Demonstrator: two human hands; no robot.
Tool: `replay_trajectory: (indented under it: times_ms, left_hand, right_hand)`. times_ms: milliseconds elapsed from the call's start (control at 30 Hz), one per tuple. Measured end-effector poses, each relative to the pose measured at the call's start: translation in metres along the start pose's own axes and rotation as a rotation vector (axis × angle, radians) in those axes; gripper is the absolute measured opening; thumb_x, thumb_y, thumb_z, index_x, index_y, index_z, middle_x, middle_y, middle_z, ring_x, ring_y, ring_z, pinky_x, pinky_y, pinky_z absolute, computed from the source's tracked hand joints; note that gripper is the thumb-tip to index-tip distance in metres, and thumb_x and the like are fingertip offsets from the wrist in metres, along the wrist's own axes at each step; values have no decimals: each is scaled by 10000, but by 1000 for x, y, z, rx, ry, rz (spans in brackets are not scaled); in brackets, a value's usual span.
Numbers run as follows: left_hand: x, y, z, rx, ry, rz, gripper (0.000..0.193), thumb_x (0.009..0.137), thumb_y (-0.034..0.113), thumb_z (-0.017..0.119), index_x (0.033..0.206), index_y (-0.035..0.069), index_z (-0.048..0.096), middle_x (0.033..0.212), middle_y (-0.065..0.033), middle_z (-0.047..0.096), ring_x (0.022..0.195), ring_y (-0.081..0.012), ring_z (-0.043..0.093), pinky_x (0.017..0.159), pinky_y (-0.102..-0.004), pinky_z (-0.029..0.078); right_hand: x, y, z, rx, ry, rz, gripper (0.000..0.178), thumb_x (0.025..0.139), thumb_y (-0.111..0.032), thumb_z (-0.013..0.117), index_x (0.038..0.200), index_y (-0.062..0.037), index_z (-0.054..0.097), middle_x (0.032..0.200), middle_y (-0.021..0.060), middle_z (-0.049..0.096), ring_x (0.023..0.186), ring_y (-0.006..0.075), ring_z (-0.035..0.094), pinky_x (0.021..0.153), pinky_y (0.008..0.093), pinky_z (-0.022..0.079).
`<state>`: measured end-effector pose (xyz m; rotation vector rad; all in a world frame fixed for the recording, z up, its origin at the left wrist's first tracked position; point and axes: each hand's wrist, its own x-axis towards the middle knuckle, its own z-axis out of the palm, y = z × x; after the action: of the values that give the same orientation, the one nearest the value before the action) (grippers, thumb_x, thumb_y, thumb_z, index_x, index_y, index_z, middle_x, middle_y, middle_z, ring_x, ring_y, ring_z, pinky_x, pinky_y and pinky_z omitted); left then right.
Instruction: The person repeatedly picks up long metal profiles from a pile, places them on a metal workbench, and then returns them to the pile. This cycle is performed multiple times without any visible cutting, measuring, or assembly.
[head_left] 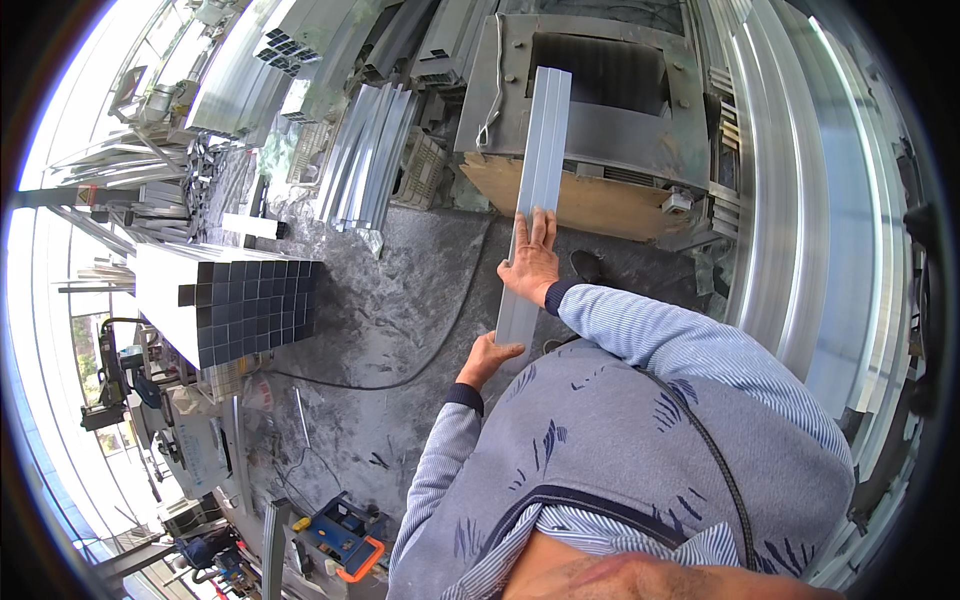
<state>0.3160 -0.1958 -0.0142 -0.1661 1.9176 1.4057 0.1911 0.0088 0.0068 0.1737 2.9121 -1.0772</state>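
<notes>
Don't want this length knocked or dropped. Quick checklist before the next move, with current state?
1. Left hand on the profile's near end: ok, thumb over the top.
2. Right hand on the profile farther along: ok, fingers lying on its face.
3. Far end resting on the cabinet: cannot tell; it overlaps in view, contact isn't visible.
4. Hands covered: not ok, both bare.
5. Floor free of trip hazards: not ok, a cable curves across it.
6. Profile apart from the tube stack: ok, floor shows between them.
</notes>
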Motion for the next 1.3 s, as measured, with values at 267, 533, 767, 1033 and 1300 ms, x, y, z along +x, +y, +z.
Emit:
replay_trajectory:
  times_ms: [267, 533, 767, 1033, 1300]
  left_hand:
    - [18, 79, -8, -208, -115, -1, 541, 959, 269, 864, 1358, -54, 695, 1238, -95, 781, 1126, -150, 711, 1022, -341, 559]
    - [115, 191, 12, -666, -511, 82, 730, 984, 470, 739, 1475, -45, 576, 1233, -146, 721, 1008, -250, 724, 942, -403, 597]
    - [245, 322, 20, 579, 322, 43, 792, 732, 406, 892, 1259, -73, 546, 1074, -263, 767, 1028, -385, 775, 913, -437, 611]
    - [243, 322, 43, 703, 472, 110, 837, 699, 323, 910, 1307, -56, 478, 1209, -326, 713, 1115, -507, 741, 984, -532, 618]
    - [143, 189, 60, 662, 432, 58, 841, 705, 313, 925, 1307, -39, 454, 1215, -316, 689, 1106, -515, 729, 962, -556, 615]
  right_hand:
    - [67, 3, -43, 244, 291, -164, 1044, 734, -227, 849, 1659, -36, 405, 1684, 252, 309, 1593, 505, 226, 1326, 561, 329]
    - [204, 68, -95, 891, 242, -88, 1136, 814, -182, 791, 1778, -45, 204, 1766, 272, 306, 1657, 429, 274, 1387, 464, 197]
    - [350, 91, -140, -52, 406, -67, 1017, 836, -436, 777, 1705, -69, 397, 1691, 245, 410, 1617, 446, 294, 1315, 536, 281]
    - [352, 98, -120, -354, 350, -164, 866, 885, -497, 708, 1631, -96, 531, 1687, 195, 426, 1635, 402, 283, 1295, 576, 278]
    - [195, 71, -67, -296, 280, -216, 888, 876, -408, 730, 1647, -70, 448, 1741, 215, 314, 1648, 446, 232, 1300, 627, 292]
